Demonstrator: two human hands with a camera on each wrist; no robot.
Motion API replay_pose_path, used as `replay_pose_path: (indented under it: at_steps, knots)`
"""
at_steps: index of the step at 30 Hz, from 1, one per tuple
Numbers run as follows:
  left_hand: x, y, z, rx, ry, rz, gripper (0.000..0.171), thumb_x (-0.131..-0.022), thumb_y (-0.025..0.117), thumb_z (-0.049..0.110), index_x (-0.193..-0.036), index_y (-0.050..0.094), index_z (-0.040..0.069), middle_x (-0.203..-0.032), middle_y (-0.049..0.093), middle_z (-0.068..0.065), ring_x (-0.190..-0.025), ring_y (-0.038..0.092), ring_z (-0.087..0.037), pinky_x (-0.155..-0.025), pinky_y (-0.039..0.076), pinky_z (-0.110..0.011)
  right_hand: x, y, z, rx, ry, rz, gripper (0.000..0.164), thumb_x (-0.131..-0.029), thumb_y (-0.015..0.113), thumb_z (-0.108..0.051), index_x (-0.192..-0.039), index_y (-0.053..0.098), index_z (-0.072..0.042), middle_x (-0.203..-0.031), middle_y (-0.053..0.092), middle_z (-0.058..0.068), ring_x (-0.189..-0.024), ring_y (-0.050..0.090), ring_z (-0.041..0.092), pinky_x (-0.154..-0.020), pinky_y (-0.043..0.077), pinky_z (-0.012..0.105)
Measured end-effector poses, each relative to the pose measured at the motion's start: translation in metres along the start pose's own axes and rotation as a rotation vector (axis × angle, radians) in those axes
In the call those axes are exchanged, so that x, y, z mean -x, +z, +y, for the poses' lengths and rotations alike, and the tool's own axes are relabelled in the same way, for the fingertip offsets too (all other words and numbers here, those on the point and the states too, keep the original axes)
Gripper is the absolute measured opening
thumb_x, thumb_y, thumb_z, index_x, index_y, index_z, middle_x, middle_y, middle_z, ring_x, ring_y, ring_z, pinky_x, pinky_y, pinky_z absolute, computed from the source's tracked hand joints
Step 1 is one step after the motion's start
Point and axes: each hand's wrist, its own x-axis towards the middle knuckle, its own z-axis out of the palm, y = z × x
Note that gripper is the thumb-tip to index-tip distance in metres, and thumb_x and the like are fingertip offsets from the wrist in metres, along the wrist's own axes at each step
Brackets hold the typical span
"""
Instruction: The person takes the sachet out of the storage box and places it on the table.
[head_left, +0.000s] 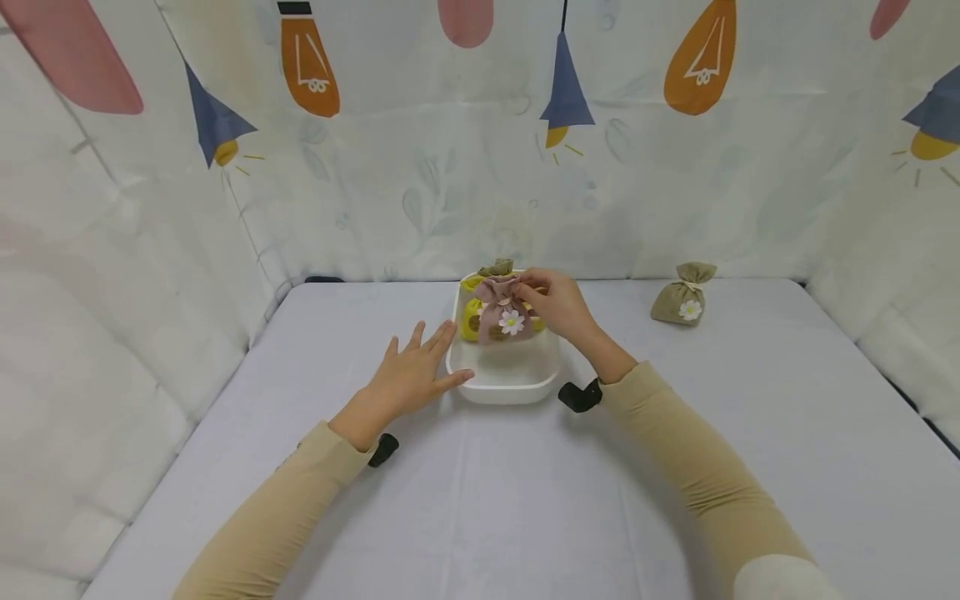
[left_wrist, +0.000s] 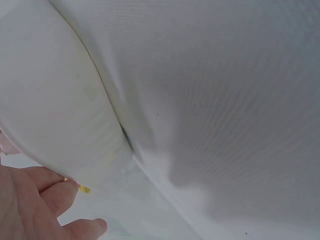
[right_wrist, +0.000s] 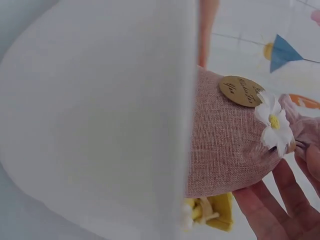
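My right hand pinches the gathered neck of a pink cloth pouch, which hangs upright over the back half of a white plastic basin. A white daisy and a round brown tag with lettering show on the pink pouch in the right wrist view. Behind it in the basin are a yellow pouch and the top of an olive-green pouch, both partly hidden. My left hand has its fingers spread at the basin's left rim, the thumb reaching over the near left edge.
Another olive-green pouch with a white daisy stands at the back right of the table. The white-covered table meets a patterned fabric wall at its back edge, and more fabric hangs at both sides.
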Motion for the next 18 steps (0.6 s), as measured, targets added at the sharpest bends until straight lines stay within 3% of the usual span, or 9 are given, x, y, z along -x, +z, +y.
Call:
replay_pose_path:
  at_steps: [9, 18]
  knots:
    - [0.001, 0.000, 0.000, -0.007, 0.019, 0.005, 0.094, -0.100, 0.044, 0.069, -0.166, 0.010, 0.011, -0.169, 0.018, -0.007, -0.154, 0.010, -0.043, -0.116, 0.012, -0.072, 0.002, -0.030, 0.000, -0.033, 0.040, -0.037, 0.032, -0.108, 0.056, -0.014, -0.135, 0.062, 0.000, -0.130, 0.065, 0.020, -0.114, 0.065, 0.034, -0.087, 0.058, 0.048]
    - [-0.001, 0.001, 0.000, -0.001, 0.009, 0.012, 0.097, -0.099, 0.045, 0.071, -0.166, 0.010, 0.009, -0.168, 0.021, -0.009, -0.154, 0.011, -0.043, -0.116, 0.012, -0.071, 0.003, -0.049, 0.007, -0.018, 0.023, -0.021, 0.031, -0.108, 0.055, -0.014, -0.133, 0.063, 0.002, -0.130, 0.064, 0.022, -0.116, 0.065, 0.036, -0.087, 0.059, 0.044]
